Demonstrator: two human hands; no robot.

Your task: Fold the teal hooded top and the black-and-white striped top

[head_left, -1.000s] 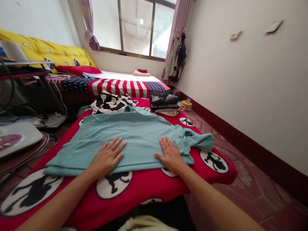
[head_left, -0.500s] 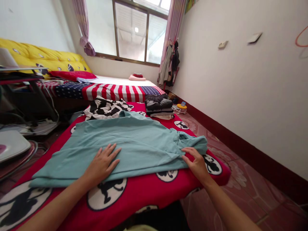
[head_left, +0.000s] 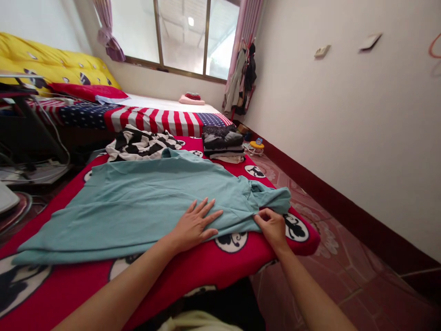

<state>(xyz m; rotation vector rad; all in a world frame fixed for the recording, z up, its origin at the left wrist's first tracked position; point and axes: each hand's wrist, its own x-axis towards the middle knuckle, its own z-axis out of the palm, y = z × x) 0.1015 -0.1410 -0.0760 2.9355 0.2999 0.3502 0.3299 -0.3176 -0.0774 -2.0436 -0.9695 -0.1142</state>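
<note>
Decent daylight, mostly from the window (head_left: 182, 39), washed out nearly white with one small glare spot (head_left: 190, 21). Only faint shadows in the creases of the shirt (head_left: 138, 202), so pretty soft light. Gets murky around the desk (head_left: 24, 105) off the blanket's (head_left: 223, 269) far left corner. Borders look stretched, and the floor (head_left: 372, 294) off its near right corner is kinda smeary.

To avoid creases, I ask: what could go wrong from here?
The right hand pinches the teal garment beside its bunched end; pulling there might deepen the creases. That end reaches the red cloth's right edge, so it could slip over. The flat left hand may drag the garment.
</note>
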